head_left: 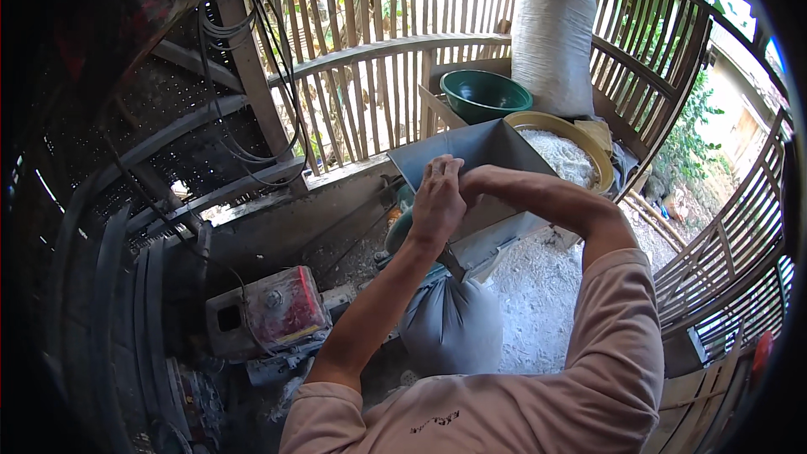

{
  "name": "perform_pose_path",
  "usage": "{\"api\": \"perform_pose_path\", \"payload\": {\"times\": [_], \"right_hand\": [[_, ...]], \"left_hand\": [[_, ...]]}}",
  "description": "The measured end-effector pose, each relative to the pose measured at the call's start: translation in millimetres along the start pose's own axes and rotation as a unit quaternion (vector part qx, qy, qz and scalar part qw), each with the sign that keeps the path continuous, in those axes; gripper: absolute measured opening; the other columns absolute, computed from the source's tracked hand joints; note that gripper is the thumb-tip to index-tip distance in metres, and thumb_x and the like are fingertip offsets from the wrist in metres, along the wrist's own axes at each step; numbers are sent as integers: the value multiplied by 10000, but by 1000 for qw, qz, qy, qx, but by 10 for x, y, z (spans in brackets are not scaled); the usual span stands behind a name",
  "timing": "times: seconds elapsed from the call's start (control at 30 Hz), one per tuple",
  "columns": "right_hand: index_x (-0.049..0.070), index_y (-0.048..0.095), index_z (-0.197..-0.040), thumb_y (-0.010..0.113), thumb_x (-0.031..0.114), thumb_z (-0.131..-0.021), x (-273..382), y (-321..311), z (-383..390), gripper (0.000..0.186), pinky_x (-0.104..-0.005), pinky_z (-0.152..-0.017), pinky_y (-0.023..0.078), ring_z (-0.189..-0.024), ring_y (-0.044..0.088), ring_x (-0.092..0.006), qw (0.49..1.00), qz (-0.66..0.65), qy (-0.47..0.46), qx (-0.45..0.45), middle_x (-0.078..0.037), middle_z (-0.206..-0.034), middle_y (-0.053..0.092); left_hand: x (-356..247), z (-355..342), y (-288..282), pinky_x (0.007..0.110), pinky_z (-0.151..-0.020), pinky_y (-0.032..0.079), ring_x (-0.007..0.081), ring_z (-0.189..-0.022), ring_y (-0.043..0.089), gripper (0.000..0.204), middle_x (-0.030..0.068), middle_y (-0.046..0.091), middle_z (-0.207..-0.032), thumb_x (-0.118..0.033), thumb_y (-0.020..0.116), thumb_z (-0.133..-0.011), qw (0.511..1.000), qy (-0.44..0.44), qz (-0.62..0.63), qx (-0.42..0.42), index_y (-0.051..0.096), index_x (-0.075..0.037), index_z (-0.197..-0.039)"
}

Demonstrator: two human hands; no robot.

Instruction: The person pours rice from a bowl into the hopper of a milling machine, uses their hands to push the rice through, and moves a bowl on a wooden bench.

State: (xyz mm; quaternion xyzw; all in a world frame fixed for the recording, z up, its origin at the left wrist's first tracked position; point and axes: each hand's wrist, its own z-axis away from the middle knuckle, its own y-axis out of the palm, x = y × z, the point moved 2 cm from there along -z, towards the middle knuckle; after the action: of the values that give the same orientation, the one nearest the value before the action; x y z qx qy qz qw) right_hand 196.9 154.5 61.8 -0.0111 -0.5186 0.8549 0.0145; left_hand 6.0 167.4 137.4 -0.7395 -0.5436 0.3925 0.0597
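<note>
My left hand (pixel 439 200) is raised at the near-left rim of a grey sheet-metal hopper (pixel 496 147). Its fingers are curled closed, and what they hold, if anything, is hidden. Close beside it, my right hand (pixel 477 183) bends inward at the wrist over the hopper. Its fingers disappear behind the left hand and inside the hopper, so I cannot see whether they grip anything. Below the hopper hangs a full grey sack (pixel 454 328), gathered at its neck under the machine's outlet.
A dusty red engine (pixel 282 311) sits low on the left. Behind the hopper are a green basin (pixel 485 94), a yellow basin (pixel 601 155) of white flaky material and a tall white sack (pixel 552 42). White powder (pixel 538 303) covers the floor; slatted walls surround me.
</note>
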Motion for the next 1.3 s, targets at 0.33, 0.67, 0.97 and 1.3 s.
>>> {"api": "perform_pose_path", "payload": {"times": [0.33, 0.67, 0.97, 1.3], "right_hand": [[121, 667, -1046, 645, 258, -761, 123, 15, -98, 316, -364, -756, 516, -934, 639, -220, 997, -47, 52, -25, -80, -1018, 663], [108, 671, -1022, 637, 239, -769, 64, -153, 165, 287, -371, -734, 522, -915, 638, -226, 985, 97, 127, 70, -90, -1002, 662], [46, 669, -988, 549, 132, -786, 161, 167, -110, 250, -387, -751, 528, -901, 639, -204, 953, 248, -167, -47, -115, -1054, 653], [57, 669, -1002, 546, 183, -806, -276, 26, 239, 263, -414, -821, 497, -957, 624, -280, 978, -7, 197, 61, -153, -1017, 657]], "left_hand": [[35, -14, 55, 392, -993, 391, 330, -1134, 502, 338, 174, 557, -1167, 59, 442, -787, 1000, 3, -7, 18, 565, -5, -1094], [108, 17, -11, 401, -985, 398, 332, -1139, 504, 287, 177, 556, -1174, 49, 457, -821, 999, -9, -25, 23, 580, -15, -1072], [52, -3, 39, 391, -990, 395, 321, -1144, 503, 287, 164, 555, -1185, 41, 510, -802, 999, -5, -18, 32, 583, -35, -1069], [71, -10, -26, 394, -952, 427, 324, -1116, 519, 252, 172, 577, -1140, 28, 493, -818, 998, 6, -44, 43, 607, -14, -1039]]}}
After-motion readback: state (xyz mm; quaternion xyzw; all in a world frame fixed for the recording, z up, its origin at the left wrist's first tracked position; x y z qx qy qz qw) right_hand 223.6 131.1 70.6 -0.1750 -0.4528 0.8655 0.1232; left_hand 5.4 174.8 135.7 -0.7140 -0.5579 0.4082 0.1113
